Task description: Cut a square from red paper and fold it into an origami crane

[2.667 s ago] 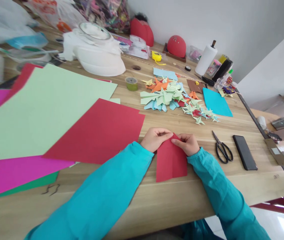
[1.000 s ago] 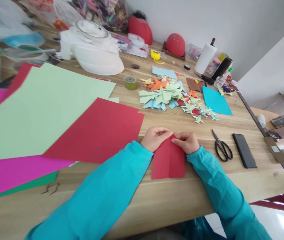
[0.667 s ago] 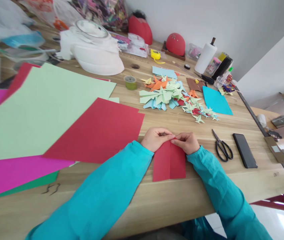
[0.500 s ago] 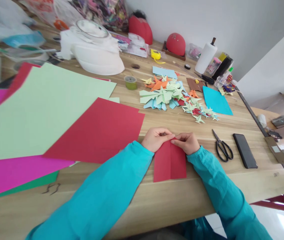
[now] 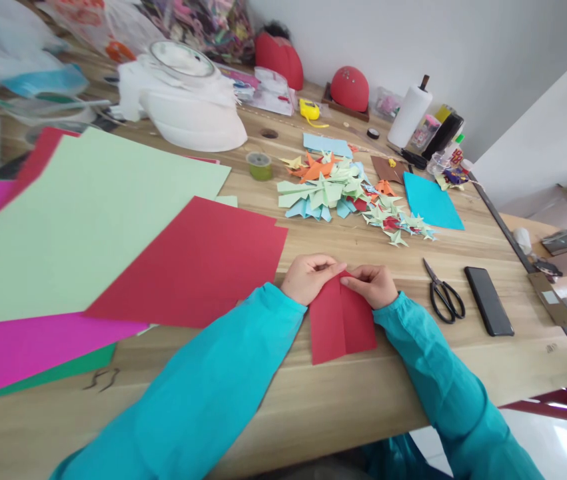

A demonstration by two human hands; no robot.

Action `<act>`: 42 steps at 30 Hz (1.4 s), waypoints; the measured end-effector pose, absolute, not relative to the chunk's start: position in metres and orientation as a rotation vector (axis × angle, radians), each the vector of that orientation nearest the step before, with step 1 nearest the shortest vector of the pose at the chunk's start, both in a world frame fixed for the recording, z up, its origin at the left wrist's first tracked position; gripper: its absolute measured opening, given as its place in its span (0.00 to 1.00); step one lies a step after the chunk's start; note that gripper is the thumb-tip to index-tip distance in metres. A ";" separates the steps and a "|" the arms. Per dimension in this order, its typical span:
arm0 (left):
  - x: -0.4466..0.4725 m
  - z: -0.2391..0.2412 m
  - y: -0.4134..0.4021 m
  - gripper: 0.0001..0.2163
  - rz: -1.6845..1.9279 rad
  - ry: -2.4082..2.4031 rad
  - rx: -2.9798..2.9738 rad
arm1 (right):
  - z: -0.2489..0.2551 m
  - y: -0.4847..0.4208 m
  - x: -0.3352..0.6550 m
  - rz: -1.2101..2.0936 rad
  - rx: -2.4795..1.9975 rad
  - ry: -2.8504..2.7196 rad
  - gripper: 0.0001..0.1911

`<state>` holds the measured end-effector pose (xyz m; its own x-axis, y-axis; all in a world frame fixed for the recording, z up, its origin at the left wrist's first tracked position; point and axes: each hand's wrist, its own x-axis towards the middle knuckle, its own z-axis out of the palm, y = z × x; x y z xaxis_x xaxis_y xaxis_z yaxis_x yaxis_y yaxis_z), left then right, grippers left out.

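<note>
A small red sheet of paper (image 5: 344,327) with a crease down its middle lies near the front of the wooden table. My left hand (image 5: 309,277) pinches its top edge between thumb and fingers. Close beside it, my right hand (image 5: 372,285) grips the same top edge from the other side, thumb on top. The fingertips nearly meet and hide the paper's upper end. To the left is a larger red sheet (image 5: 193,267), partly over a pale green sheet (image 5: 103,220). Beyond my hands lies a heap of folded paper pieces (image 5: 330,187) in green, orange and blue.
Black-handled scissors (image 5: 444,293) and a dark phone (image 5: 489,301) lie to the right. Farther back are a turquoise sheet (image 5: 433,201), a green tape roll (image 5: 260,165), a yellow tape measure (image 5: 309,109) and a white visor-shaped object (image 5: 188,107). A magenta sheet (image 5: 48,347) lies at left.
The small red paper has turned slightly, its lower end swinging to the right. Both hands keep their pinch on its top edge and have barely moved.
</note>
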<state>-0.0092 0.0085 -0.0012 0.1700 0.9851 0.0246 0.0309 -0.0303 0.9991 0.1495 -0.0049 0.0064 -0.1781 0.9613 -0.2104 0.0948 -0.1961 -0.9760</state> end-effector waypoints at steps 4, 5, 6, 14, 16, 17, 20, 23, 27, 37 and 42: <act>-0.009 -0.002 0.008 0.20 1.078 1.093 1.096 | 0.005 -0.005 0.150 1.439 -1.346 -1.277 0.17; -0.009 -0.002 0.008 0.22 1.073 1.078 1.039 | 0.004 -0.005 0.150 1.432 -1.349 -1.273 0.17; -0.009 -0.001 0.008 0.22 1.070 1.074 1.010 | 0.004 -0.005 0.151 1.429 -1.351 -1.268 0.17; -0.009 0.002 0.008 0.20 1.117 1.228 1.285 | 0.002 -0.005 0.151 1.419 -1.357 -1.278 0.18; -0.009 0.000 0.009 0.21 1.113 1.226 1.213 | 0.002 -0.005 0.152 1.419 -1.351 -1.268 0.18; -0.009 0.000 0.009 0.23 1.111 1.203 1.141 | 0.001 -0.005 0.152 1.416 -1.351 -1.265 0.18; -0.008 -0.002 0.010 0.23 1.101 1.134 0.945 | 0.000 -0.004 0.153 1.395 -1.356 -1.267 0.18; -0.009 -0.001 0.010 0.19 1.110 1.183 1.027 | -0.001 -0.003 0.152 1.381 -1.369 -1.271 0.18; -0.011 0.000 0.009 0.15 1.134 1.193 1.231 | 0.000 -0.004 0.152 1.364 -1.380 -1.320 0.19; -0.014 -0.007 0.012 0.18 1.243 1.149 1.341 | -0.005 -0.002 0.154 1.209 -1.425 -1.370 0.20; -0.014 -0.017 0.013 0.12 1.167 1.191 2.205 | -0.007 -0.003 0.157 0.648 -1.638 -1.809 0.16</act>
